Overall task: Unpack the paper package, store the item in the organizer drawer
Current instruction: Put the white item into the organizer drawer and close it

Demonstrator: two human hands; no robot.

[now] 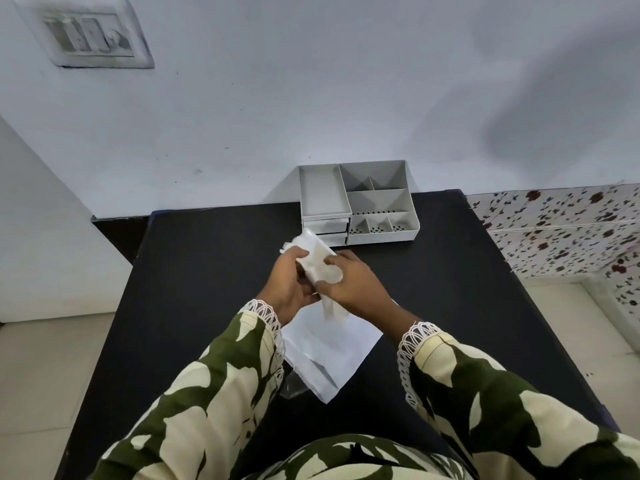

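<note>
Flat white paper (329, 351) on black table (207, 271), both hands' grip holding pale translucent-wrapped item (317, 259)

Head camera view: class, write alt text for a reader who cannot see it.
Both hands, left and right, hold a pale wrapped item above a black table. Unfolded white paper lies beneath them, and a grey organizer stands at the table's far edge.

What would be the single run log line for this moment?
hands: left hand and right hand grip wrapped item | paper: on table | organizer: drawers shut
</note>
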